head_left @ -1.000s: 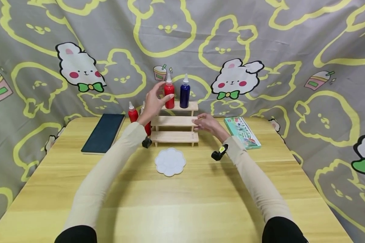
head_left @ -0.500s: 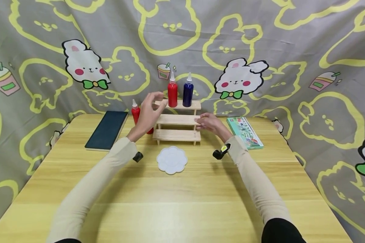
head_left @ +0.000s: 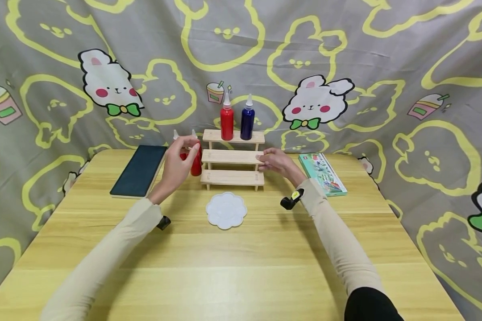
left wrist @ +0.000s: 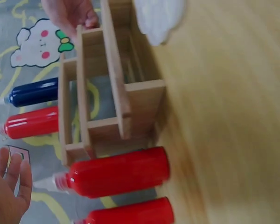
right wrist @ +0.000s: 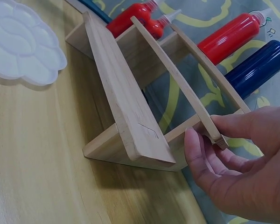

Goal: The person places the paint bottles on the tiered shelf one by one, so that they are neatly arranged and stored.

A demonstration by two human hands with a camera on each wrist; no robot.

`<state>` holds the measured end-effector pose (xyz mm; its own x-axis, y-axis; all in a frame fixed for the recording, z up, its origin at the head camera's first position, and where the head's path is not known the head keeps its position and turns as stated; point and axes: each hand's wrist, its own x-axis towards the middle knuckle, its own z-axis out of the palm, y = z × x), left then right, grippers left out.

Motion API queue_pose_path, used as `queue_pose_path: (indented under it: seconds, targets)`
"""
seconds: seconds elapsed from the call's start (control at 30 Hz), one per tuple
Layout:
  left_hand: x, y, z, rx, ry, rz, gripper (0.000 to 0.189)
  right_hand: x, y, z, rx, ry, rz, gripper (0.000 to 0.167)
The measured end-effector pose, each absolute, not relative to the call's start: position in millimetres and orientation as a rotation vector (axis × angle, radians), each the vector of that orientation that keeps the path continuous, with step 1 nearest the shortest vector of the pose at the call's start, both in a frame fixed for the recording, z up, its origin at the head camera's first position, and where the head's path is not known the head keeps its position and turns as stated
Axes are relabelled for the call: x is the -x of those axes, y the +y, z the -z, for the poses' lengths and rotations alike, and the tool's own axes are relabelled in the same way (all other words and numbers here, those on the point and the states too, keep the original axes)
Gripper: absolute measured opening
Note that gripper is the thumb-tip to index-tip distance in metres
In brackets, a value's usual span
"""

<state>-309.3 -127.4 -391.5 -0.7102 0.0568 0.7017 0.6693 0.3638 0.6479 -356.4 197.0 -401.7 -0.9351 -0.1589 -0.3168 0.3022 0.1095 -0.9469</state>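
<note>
A three-tier wooden stand (head_left: 232,156) stands at the back of the table. Its top tier carries a red squeeze bottle (head_left: 226,125) and a dark blue squeeze bottle (head_left: 247,125), both upright with white pointed caps. My right hand (head_left: 279,163) pinches the right end of the middle tier, thumb and fingers on either face of the board in the right wrist view. Left of the stand, two more red bottles (left wrist: 121,172) stand on the table. My left hand (head_left: 178,162), holding nothing, has its loosely bent fingers near their caps and partly hides them in the head view.
A white flower-shaped palette (head_left: 226,211) lies in front of the stand. To the left is a dark notebook (head_left: 138,171), to the right a green illustrated box (head_left: 323,174). A patterned grey curtain (head_left: 241,53) hangs behind the table.
My left hand has let go of the red bottle on the top tier and moved down and left to the red bottles on the table. The right hand stays on the stand.
</note>
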Motion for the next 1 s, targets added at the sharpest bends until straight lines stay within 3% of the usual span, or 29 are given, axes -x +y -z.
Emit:
queue_pose_path:
  seconds: [0.37,0.73,1.0]
  targets:
    - [304,-149,412,0.427,-2.063,1.303,0.020,355,196,400,-0.140,2.052,1.885,0.033]
    - [310,-154,429,0.326,-2.280,1.530,0.052,355,197,398,-0.145,2.056,1.886,0.033]
    - [317,-153,435,0.299,-2.367,1.565,0.060,356,197,401,-0.145,2.038,1.896,0.039]
